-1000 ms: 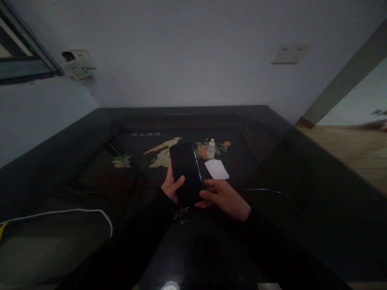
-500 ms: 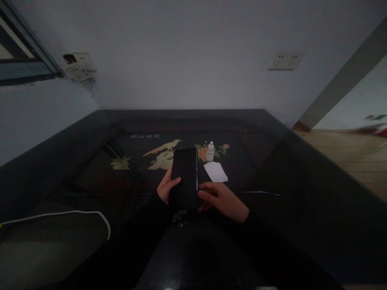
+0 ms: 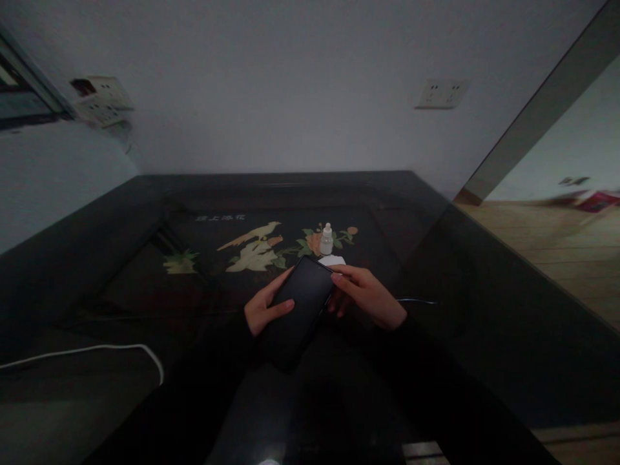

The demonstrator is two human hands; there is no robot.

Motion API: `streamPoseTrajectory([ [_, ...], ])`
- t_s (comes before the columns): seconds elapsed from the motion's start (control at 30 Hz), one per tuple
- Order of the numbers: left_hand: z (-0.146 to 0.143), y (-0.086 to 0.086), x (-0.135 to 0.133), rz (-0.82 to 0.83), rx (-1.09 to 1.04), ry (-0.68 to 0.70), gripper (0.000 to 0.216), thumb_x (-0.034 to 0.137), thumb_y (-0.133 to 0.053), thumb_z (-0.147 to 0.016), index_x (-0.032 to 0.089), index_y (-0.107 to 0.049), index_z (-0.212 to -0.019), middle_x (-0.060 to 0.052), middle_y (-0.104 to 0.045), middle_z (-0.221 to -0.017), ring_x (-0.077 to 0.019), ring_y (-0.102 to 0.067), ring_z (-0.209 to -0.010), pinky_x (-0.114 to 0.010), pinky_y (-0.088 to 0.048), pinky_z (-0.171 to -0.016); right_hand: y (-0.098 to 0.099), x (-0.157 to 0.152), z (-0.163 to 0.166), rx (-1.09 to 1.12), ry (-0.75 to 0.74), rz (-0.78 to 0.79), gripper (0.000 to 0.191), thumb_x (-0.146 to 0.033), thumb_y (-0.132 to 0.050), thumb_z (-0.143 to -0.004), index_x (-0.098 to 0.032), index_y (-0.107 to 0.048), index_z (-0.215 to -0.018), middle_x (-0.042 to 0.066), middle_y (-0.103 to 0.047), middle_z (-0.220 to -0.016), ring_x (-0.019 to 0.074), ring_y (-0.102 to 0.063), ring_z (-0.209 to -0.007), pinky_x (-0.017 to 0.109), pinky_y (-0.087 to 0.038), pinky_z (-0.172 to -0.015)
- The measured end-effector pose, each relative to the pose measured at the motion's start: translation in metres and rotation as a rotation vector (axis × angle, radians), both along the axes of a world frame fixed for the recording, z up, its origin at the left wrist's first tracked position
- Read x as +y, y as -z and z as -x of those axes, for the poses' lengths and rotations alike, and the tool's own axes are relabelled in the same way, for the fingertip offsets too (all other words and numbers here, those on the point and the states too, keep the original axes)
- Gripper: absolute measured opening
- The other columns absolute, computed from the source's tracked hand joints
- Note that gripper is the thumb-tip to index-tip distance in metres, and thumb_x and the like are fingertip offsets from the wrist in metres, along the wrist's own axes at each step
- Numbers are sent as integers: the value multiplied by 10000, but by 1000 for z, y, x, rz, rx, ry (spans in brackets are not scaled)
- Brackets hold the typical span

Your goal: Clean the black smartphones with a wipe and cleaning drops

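A black smartphone (image 3: 304, 303) with a dark screen is tilted to the right above the table. My left hand (image 3: 265, 306) is closed round its left side, the thumb lying over the screen. At the upper right corner my right hand (image 3: 368, 294) pinches the phone's edge between thumb and forefinger; the other fingers curl below. Just beyond the phone lies a white sheet or wipe (image 3: 332, 260), partly hidden by the phone and my right hand. Behind it a small white-capped bottle (image 3: 327, 240) stands upright.
The dark glossy table (image 3: 436, 245) bears a painted bird and flowers (image 3: 254, 248). A white cable (image 3: 101, 347) runs along the left. Wall sockets (image 3: 442, 94) sit on the wall behind, and more sockets (image 3: 104, 100) at the left corner. Wooden floor (image 3: 547, 232) lies to the right.
The phone has turned clockwise, its top now leaning right. My right hand has moved from its lower right side to grip the upper right corner. The dangling chain is out of sight.
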State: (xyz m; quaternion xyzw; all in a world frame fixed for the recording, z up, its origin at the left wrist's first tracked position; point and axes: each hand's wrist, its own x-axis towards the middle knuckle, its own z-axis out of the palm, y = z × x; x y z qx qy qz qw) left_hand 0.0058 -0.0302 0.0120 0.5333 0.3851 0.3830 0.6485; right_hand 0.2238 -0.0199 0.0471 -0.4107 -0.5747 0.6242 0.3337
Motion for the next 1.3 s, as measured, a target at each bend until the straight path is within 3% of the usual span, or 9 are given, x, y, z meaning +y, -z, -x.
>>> streamPoseTrajectory([
  [0.17, 1, 1, 0, -88, 16, 13, 688, 300, -636, -713, 185, -351, -1328, -69, -415, -1356, -250, -411, -1208, -315, -320, -995, 4, 3, -2, -7, -59, -10, 408, -394, -527, -787, -119, -503, -1087, 35, -613, -699, 145, -603, -554, 251, -491, -436],
  [0.37, 2, 7, 1, -66, 4, -35, 665, 292, -652, -695, 205, -399, -1303, -59, -444, -1335, -263, -394, -1223, -354, -277, -1029, 6, 2, 0, 4, 11, -31, 316, -424, -553, -765, -137, -559, -896, 20, -623, -650, 135, -602, -539, 244, -477, -473],
  [0.63, 0, 6, 2, -62, 19, -26, 711, 331, -656, -684, 191, -373, -1320, -74, -448, -1330, -273, -388, -1226, -371, -265, -1039, 11, 2, 2, -15, 71, -46, 269, -424, -555, -755, -158, -540, -795, 4, -617, -571, 148, -604, -502, 264, -472, -492],
  [1.13, -5, 7, 0, -144, 40, -49, 686, 317, -637, -708, 161, -365, -1319, -65, -399, -1367, -233, -332, -1268, -327, -200, -1072, 15, 0, 8, -90, 179, -137, 215, -388, -521, -779, -175, -548, -792, -25, -558, -501, 130, -543, -411, 239, -420, -399],
  [1.3, -5, 5, -2, -143, 33, -45, 658, 310, -639, -706, 180, -395, -1303, -57, -395, -1368, -238, -328, -1270, -340, -196, -1072, 9, -1, 7, -140, 171, -219, 256, -379, -524, -783, -173, -580, -924, -24, -549, -529, 120, -525, -430, 236, -414, -413],
])
